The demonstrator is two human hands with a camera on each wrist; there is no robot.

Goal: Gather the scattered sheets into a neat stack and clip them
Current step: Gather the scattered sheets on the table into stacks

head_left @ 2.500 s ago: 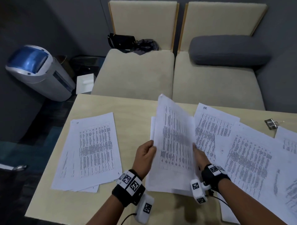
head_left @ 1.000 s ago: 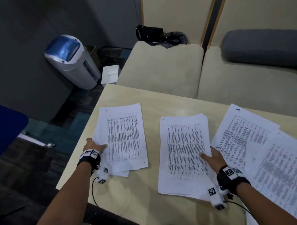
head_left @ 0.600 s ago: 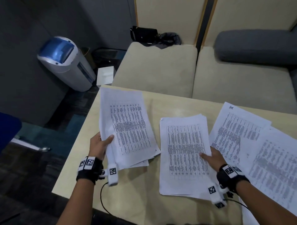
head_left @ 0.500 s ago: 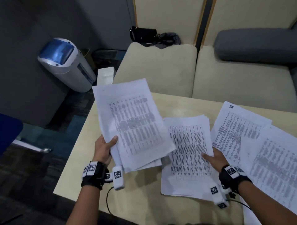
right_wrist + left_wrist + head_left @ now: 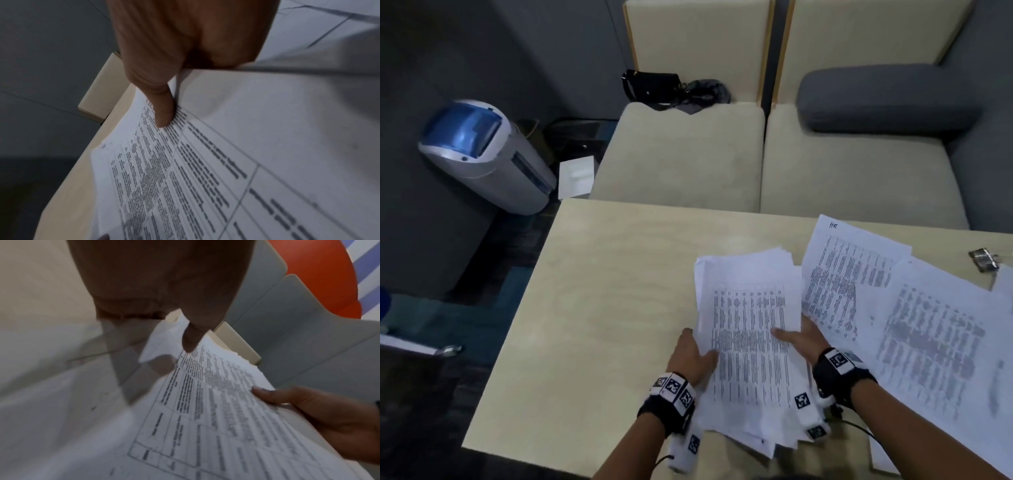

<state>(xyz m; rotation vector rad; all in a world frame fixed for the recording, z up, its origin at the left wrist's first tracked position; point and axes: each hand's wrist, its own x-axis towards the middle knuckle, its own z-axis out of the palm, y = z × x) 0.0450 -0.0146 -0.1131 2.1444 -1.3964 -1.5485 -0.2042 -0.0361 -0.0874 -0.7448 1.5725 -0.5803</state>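
Observation:
A thick, uneven stack of printed sheets (image 5: 751, 346) lies near the front of the beige table (image 5: 602, 308). My left hand (image 5: 693, 353) grips its left edge, thumb on the top page (image 5: 205, 418) and fingers hidden beneath. My right hand (image 5: 803, 337) pinches the right edge, with its thumb (image 5: 162, 113) pressed on the print and its fingers tucked under the sheets. More loose sheets (image 5: 859, 274) overlap to the right, and another spread (image 5: 935, 346) lies nearer me. A metal binder clip (image 5: 984, 259) sits at the far right of the table.
Beige sofa cushions (image 5: 681, 154) and a grey bolster (image 5: 887, 99) stand behind the table, with a black bag (image 5: 650, 85) on the seat. A silver and blue bin (image 5: 479, 154) stands on the floor at left. The table's left half is bare.
My left hand lifted the left pile off the table and carried it right onto the middle pile. Both hands now hold the merged stack; the right hand went from resting on it to pinching its edge.

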